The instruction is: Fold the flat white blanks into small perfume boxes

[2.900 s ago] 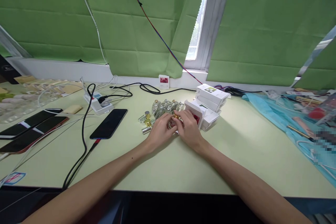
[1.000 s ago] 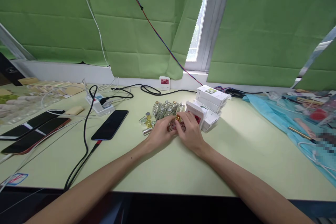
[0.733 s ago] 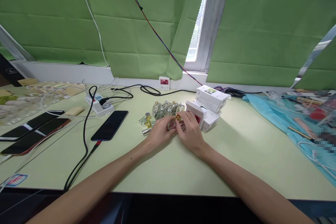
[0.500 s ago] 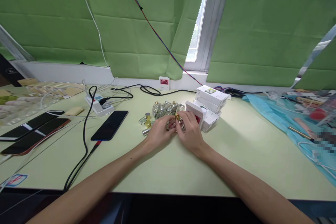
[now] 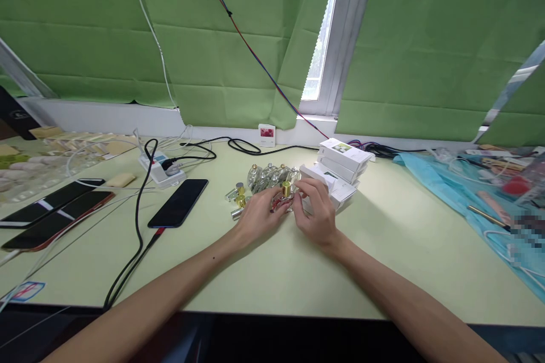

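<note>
My left hand (image 5: 261, 212) is closed round a small clear glass bottle with a reddish tint, probably a perfume bottle; its gold cap (image 5: 286, 188) stands upright above the fingers. Most of the glass is hidden by the hand. My right hand (image 5: 315, 210) is just right of that bottle, fingers bent and thumb apart from them, with nothing visible between. Behind both hands stand several round clear glass bottles (image 5: 269, 176). Loose gold and silver caps (image 5: 241, 200) lie left of my left hand. White boxes (image 5: 340, 161) are stacked beyond my right hand.
A black phone (image 5: 179, 204) lies on the left, near a white power strip (image 5: 160, 169) with cables. Two more phones (image 5: 55, 220) are farther left. Blue plastic sheeting (image 5: 451, 198) with mixed items covers the right side. A small white box (image 5: 266, 134) leans against the wall.
My right hand has let go of the gold cap and shifted slightly right, leaving the cap in plain view. My left hand keeps its hold on the bottle.
</note>
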Demonstrator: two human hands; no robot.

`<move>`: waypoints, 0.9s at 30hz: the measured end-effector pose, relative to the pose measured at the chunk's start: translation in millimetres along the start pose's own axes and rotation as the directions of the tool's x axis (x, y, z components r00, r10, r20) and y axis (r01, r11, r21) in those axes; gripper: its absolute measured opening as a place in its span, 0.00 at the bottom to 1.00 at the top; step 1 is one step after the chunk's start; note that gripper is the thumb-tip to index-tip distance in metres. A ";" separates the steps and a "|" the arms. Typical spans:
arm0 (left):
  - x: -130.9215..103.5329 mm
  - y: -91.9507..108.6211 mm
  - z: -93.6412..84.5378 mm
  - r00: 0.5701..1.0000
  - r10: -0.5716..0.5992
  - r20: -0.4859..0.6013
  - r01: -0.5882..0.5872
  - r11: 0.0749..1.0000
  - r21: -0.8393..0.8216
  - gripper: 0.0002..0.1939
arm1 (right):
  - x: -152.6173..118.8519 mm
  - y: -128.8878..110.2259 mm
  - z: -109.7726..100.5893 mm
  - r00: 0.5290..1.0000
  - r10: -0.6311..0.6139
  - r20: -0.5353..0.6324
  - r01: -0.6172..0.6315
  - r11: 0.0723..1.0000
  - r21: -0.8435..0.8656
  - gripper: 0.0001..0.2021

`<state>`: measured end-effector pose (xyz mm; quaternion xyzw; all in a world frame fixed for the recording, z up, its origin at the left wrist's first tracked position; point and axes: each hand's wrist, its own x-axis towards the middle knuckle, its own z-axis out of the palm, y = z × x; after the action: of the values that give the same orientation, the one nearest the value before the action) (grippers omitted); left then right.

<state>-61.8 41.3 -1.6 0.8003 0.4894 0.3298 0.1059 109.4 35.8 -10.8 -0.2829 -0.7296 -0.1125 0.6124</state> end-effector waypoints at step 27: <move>-3.7 0.3 4.6 0.996 0.024 -0.085 -0.003 0.972 0.234 0.11 | 2.5 2.8 -2.6 1.000 0.004 0.027 -0.002 0.997 -0.071 0.12</move>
<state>-59.9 38.7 -6.5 0.7954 0.5236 0.3051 -0.0127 112.9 37.4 -8.3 -0.3072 -0.7328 -0.1336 0.5923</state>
